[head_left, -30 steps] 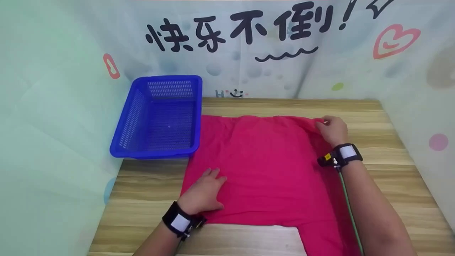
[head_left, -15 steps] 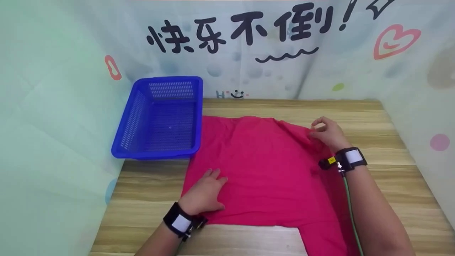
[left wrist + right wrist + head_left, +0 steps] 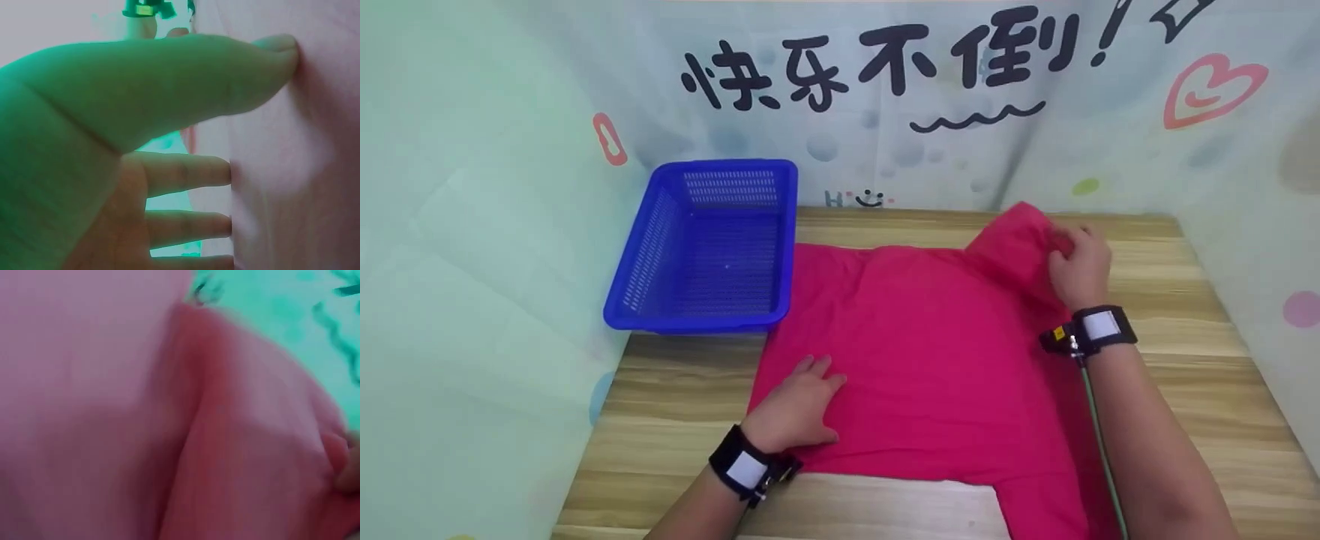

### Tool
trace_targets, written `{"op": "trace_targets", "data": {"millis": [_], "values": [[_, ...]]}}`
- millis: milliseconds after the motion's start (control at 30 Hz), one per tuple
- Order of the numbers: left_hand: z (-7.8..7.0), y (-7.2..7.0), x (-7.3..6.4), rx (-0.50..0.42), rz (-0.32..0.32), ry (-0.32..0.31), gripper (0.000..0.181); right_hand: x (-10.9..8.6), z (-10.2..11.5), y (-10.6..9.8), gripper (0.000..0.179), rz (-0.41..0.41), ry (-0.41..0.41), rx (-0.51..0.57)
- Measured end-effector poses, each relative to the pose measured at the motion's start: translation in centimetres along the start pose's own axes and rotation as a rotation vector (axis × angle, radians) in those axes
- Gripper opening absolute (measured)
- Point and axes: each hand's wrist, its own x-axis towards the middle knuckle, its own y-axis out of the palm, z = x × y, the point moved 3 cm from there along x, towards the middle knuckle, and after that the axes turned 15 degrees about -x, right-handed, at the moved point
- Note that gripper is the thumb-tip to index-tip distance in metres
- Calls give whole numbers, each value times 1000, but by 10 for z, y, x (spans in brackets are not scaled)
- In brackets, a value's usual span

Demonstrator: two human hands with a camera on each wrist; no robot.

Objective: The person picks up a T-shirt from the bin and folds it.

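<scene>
A bright pink-red long-sleeved garment (image 3: pixel 915 352) lies spread on the wooden table, with one sleeve running toward the near right edge. My left hand (image 3: pixel 795 405) rests on its near left part with fingers spread; in the left wrist view the thumb (image 3: pixel 225 79) and fingertips touch the cloth. At the far right corner my right hand (image 3: pixel 1081 266) pinches the cloth and holds up a raised flap (image 3: pixel 1016 236). The right wrist view shows the lifted fold (image 3: pixel 253 416) blurred, with only a bit of the fingers at its right edge.
A blue plastic basket (image 3: pixel 791 247) with slotted walls stands at the back left, against the garment's far left edge. Bare wooden table top (image 3: pixel 1192 360) shows to the right. A printed curtain (image 3: pixel 922 150) hangs behind and along both sides.
My right hand drew the far right corner nearer, then raised it up and away as a standing flap. The left hand stays on the garment. The camera view shifted slightly.
</scene>
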Motion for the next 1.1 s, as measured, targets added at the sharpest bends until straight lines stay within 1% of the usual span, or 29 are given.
{"op": "trace_targets", "data": {"millis": [33,67,100,167,200,233,300,333,400,467,533,567,633,700,767,933,1033,1100], "values": [[0,0,0,1,1,-1,86,1,-3,1,58,-33,5,-42],[-1,0,0,1,1,-1,85,0,-5,1,67,-44,-4,-85],[-1,0,-1,2,0,-1,85,-1,-6,2,74,-31,-20,-124],[-1,1,-1,-9,5,-7,86,-9,-3,1,78,12,-66,-195],[-1,1,-2,-15,8,-11,86,-15,1,0,71,46,-97,-228],[-1,2,-2,-26,9,-17,86,-23,6,-3,58,88,-134,-247],[0,2,-2,-39,10,-23,86,-43,19,-9,39,193,-228,-277],[0,3,-2,-44,10,-24,86,-56,26,-13,33,235,-273,-290],[1,3,-1,-44,8,-21,86,-83,39,-21,28,297,-345,-313],[1,3,0,-45,6,-17,87,-110,47,-28,35,322,-383,-327],[2,2,0,-44,5,-16,88,-132,49,-31,45,370,-393,-334],[3,1,0,-46,2,-18,88,-139,48,-30,52,410,-393,-336],[4,-1,-1,-45,-8,-23,89,-148,41,-25,68,506,-382,-351],[6,-3,-1,-45,-19,-31,90,-148,31,-17,83,587,-360,-383],[7,-3,0,-48,-31,-33,90,-142,20,-10,92,635,-337,-407],[10,2,6,-72,-56,-7,89,-119,-1,-3,101,683,-308,-419],[11,5,10,-68,-89,2,87,-107,-7,0,104,703,-270,-416],[11,5,13,-49,-119,17,82,-102,-8,2,104,711,-241,-420]]}}
